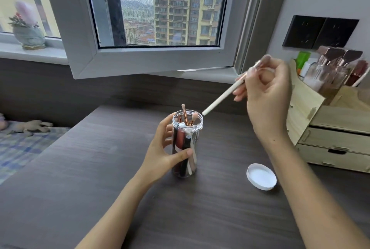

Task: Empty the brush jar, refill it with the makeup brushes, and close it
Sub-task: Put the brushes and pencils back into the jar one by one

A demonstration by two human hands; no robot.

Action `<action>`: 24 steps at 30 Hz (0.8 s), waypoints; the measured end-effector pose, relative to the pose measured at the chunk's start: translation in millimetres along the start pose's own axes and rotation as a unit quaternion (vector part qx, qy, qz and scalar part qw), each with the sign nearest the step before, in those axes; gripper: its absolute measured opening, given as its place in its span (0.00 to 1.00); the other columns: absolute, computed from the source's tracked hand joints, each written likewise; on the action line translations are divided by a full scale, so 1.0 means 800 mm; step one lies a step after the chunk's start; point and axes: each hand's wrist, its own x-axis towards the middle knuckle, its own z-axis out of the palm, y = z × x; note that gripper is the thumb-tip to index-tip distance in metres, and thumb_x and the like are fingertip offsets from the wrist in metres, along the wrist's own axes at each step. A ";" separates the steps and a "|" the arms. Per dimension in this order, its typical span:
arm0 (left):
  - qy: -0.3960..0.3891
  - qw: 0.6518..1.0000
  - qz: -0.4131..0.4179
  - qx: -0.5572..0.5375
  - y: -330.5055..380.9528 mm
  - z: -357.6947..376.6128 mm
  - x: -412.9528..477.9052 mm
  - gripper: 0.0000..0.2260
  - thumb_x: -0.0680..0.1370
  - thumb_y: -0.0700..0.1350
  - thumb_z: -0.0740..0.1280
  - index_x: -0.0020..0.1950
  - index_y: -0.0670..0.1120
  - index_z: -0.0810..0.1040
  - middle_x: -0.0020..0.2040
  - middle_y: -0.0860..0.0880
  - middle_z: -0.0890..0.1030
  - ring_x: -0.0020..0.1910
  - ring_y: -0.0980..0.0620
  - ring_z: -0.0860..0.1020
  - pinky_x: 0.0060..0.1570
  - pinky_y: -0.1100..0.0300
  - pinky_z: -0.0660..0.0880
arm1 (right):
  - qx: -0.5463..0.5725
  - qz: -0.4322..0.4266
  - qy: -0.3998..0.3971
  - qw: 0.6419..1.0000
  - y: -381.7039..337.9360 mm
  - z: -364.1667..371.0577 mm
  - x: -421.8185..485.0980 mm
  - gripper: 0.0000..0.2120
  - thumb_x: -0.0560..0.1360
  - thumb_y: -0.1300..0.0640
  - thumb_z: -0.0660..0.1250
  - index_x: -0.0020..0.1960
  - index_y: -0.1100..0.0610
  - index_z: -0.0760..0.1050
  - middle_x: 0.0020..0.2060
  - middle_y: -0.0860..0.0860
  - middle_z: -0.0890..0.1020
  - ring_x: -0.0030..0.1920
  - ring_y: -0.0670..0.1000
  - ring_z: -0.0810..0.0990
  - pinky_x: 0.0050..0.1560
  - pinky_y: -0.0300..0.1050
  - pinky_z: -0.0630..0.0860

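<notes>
A clear plastic brush jar [187, 126] stands upright and uncapped on the dark wooden desk [100, 188]. It holds several makeup brushes and tubes [185, 140], some tips poking above the rim. My left hand [163, 152] wraps around the jar's left side, thumb across its front. My right hand [266, 96] is raised to the right of the jar and pinches a white-handled brush [222, 97] near its bristle end. The handle's tip points down-left, just above and right of the jar's mouth. The jar's white lid [261, 176] lies upside down on the desk to the right.
A pale wooden drawer organiser [336, 140] with bottles on top stands at the right edge. An open window sash [152, 56] juts over the back of the desk. A bed with a checked blanket [24, 144] lies to the left.
</notes>
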 end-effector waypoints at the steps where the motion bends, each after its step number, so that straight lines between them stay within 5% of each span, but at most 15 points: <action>1: 0.003 1.000 0.001 -0.001 0.000 0.000 0.000 0.36 0.64 0.51 0.76 0.67 0.67 0.64 0.63 0.59 0.77 0.64 0.54 0.75 0.59 0.67 0.70 | 0.012 -0.005 -0.036 0.999 -0.012 0.005 -0.003 0.10 0.77 0.64 0.59 0.46 0.49 0.65 0.36 0.57 0.79 0.26 0.46 0.78 0.27 0.37 0.75; 5: 0.010 1.000 -0.002 -0.002 0.001 -0.001 0.001 0.36 0.64 0.51 0.76 0.67 0.66 0.64 0.63 0.59 0.78 0.63 0.53 0.76 0.60 0.63 0.71 | -0.157 0.010 -0.183 0.970 -0.009 0.031 -0.016 0.07 0.74 0.61 0.64 0.45 0.50 0.69 0.35 0.50 0.82 0.33 0.46 0.82 0.35 0.38 0.78; 10: 0.004 1.000 -0.003 0.001 -0.001 -0.001 0.002 0.38 0.64 0.50 0.77 0.71 0.59 0.64 0.63 0.53 0.78 0.63 0.51 0.76 0.61 0.60 0.73 | -0.370 0.007 -0.341 0.864 0.017 0.041 -0.023 0.07 0.71 0.57 0.65 0.47 0.51 0.79 0.40 0.46 0.82 0.43 0.47 0.75 0.46 0.43 0.72; 14: 0.005 1.000 -0.004 0.000 -0.001 0.000 0.003 0.38 0.64 0.51 0.77 0.70 0.60 0.64 0.64 0.54 0.78 0.62 0.52 0.76 0.60 0.62 0.72 | -0.285 0.038 -0.380 0.879 0.016 0.046 -0.015 0.21 0.73 0.62 0.63 0.64 0.52 0.74 0.56 0.48 0.78 0.55 0.47 0.73 0.53 0.38 0.70; 17: 0.006 1.000 -0.007 0.001 -0.001 0.000 0.002 0.38 0.64 0.52 0.76 0.70 0.60 0.64 0.64 0.54 0.77 0.62 0.54 0.76 0.60 0.64 0.72 | -0.217 0.001 -0.397 0.892 0.006 0.054 -0.017 0.17 0.77 0.63 0.60 0.65 0.56 0.75 0.63 0.49 0.78 0.63 0.45 0.74 0.63 0.37 0.71; 21: 0.006 1.000 -0.008 0.009 -0.002 -0.001 0.002 0.37 0.64 0.53 0.76 0.70 0.62 0.64 0.62 0.53 0.78 0.61 0.53 0.77 0.60 0.62 0.73 | -0.304 -0.104 -0.424 0.847 0.008 0.056 -0.028 0.12 0.78 0.60 0.61 0.55 0.59 0.82 0.53 0.54 0.85 0.59 0.49 0.80 0.63 0.37 0.69; 24: 0.007 1.000 -0.008 0.004 -0.003 -0.001 0.002 0.38 0.64 0.51 0.77 0.71 0.59 0.64 0.63 0.52 0.78 0.62 0.50 0.77 0.61 0.54 0.74 | -0.323 -0.170 -0.361 0.858 0.015 0.041 -0.033 0.12 0.76 0.60 0.62 0.52 0.60 0.83 0.30 0.47 0.83 0.37 0.51 0.83 0.69 0.43 0.68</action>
